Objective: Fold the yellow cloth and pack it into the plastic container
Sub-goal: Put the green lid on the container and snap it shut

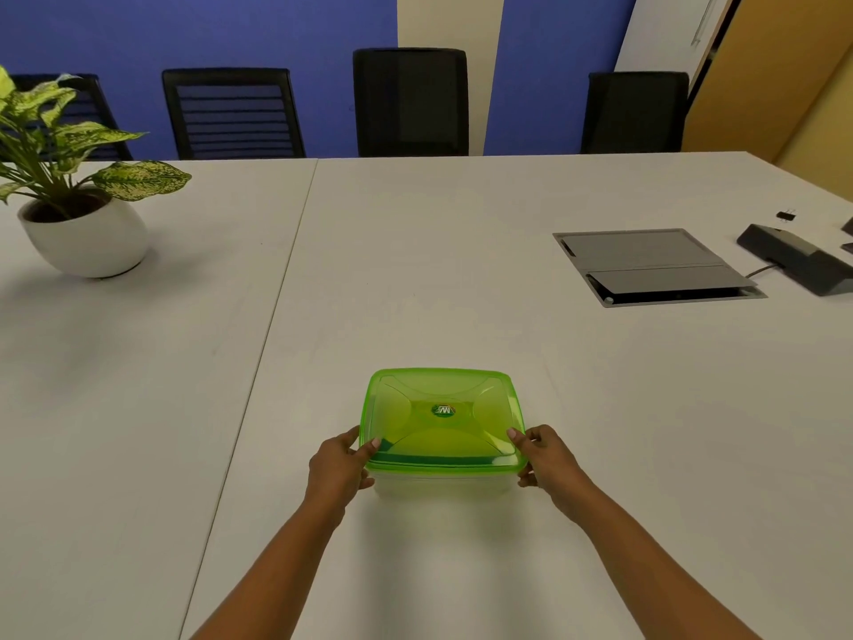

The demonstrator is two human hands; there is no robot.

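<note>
White table (415,270) carries a clear plastic container (443,485) w/ green lid (438,408) on top. Thru the lid only a yellow-green tint & a dark band at the near side show, so can't tell if the yellow cloth is inside. Left grip (339,468) & right grip (547,459) each pinch a near lid corner, thumb on top. Beyond: blue wall (277,30), black chairs (411,101), potted plant (87,233) far left, grey cable hatch (646,265) at right.
</note>
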